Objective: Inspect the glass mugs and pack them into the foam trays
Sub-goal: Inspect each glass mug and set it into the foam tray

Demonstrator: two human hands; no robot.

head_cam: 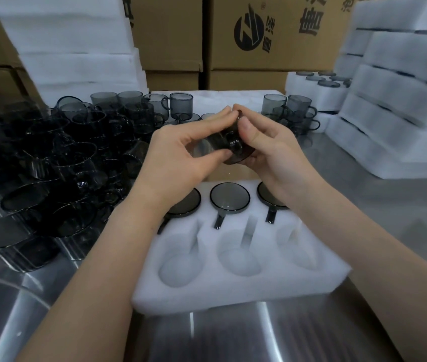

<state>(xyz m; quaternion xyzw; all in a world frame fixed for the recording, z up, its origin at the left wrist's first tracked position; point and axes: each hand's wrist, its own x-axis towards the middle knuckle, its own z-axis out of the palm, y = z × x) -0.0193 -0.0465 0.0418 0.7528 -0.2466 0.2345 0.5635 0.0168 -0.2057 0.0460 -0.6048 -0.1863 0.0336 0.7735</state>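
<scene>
Hard to make out much of the smoked glass mug (233,150): largely covered by fingers, with only dark curved glass and part of a handle showing. Cannot tell which way its mouth faces. Held above the far edge of the foam tray (233,291). Gripped on one side by the left hand (178,155), thumb below and fingers curled over the top. Gripped on the other by the right hand (269,150), thumb on top and fingers cupped beneath.

In the tray's far row, three packed mugs seen from above, handles pointing toward its near edge. Left mug (186,205) half hidden behind the left wrist, middle mug (229,198) in full view, right mug (267,197) partly covered by the right wrist. In the near row, three round pockets (241,262) showing bare white foam.

Left of the tray, a dark crowded heap of loose mugs (50,165), too blurred to count. Beyond the tray, upright mugs (293,111) and cardboard boxes (272,35), print cut off at the top edge. Right of the tray, stacked foam trays (395,113), blurred.
</scene>
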